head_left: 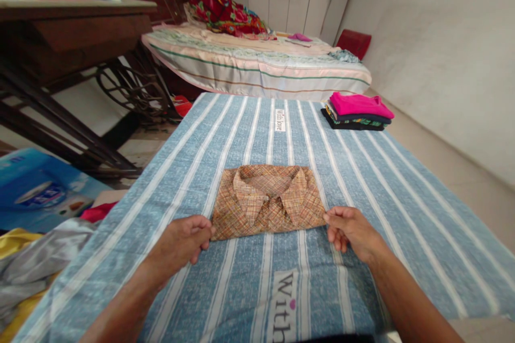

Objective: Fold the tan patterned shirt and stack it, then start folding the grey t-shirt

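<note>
A brown checked collared shirt (269,203), folded into a flat rectangle with its collar on top, lies on the blue-and-white striped cloth (257,268) of the table. My left hand (187,238) pinches the shirt's near left corner between thumb and fingers. At the near right corner, my right hand (352,230) grips the edge with thumb and forefinger, the other fingers curled below. The collar faces up and its two points spread toward me.
A stack of folded clothes (358,110), pink on top, sits at the table's far right. Beyond stands a bed (257,67) with a red floral blanket (229,10). Left are a treadle sewing table (80,27), a blue box (48,187) and loose clothes (44,257).
</note>
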{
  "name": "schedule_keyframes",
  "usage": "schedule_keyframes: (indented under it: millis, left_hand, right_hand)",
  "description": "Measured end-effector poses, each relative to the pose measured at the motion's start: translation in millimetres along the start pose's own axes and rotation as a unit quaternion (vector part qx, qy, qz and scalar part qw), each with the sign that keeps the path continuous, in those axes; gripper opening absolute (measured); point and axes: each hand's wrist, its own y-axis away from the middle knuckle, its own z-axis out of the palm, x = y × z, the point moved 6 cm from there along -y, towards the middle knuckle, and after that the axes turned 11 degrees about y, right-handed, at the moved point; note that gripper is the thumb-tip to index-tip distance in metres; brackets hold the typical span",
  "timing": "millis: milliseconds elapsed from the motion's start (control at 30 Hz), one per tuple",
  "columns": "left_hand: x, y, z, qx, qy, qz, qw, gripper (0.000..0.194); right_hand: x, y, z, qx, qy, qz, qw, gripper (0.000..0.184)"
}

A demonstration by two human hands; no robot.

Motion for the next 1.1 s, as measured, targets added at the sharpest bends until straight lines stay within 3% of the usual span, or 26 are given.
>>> schedule_keyframes:
  millis: [200, 467, 867, 1100]
  left_hand:
    - [-5.1, -5.4, -0.3, -0.007, -0.011, 0.015, 1.000, 0.040]
    - [2.2, -0.8, 0.9, 0.008, -0.016, 0.025, 1.000, 0.036]
    - [-0.7, -2.4, -0.6, 0.029, -0.035, 0.042, 0.998, 0.031]
    - [2.0, -2.4, -0.1, 0.033, -0.061, 0.033, 0.997, 0.030]
  right_hand:
    - [-0.9, 0.4, 0.9, -0.006, -0.008, 0.000, 1.000, 0.036]
    - [-3.9, -2.0, 3.7, -0.008, -0.021, 0.015, 1.000, 0.031]
    - [-5.4, -5.4, -3.6, 0.055, -0.014, -0.012, 0.998, 0.033]
    - [-3.4, -1.2, -2.2, 0.004, 0.029, 0.007, 1.000, 0.037]
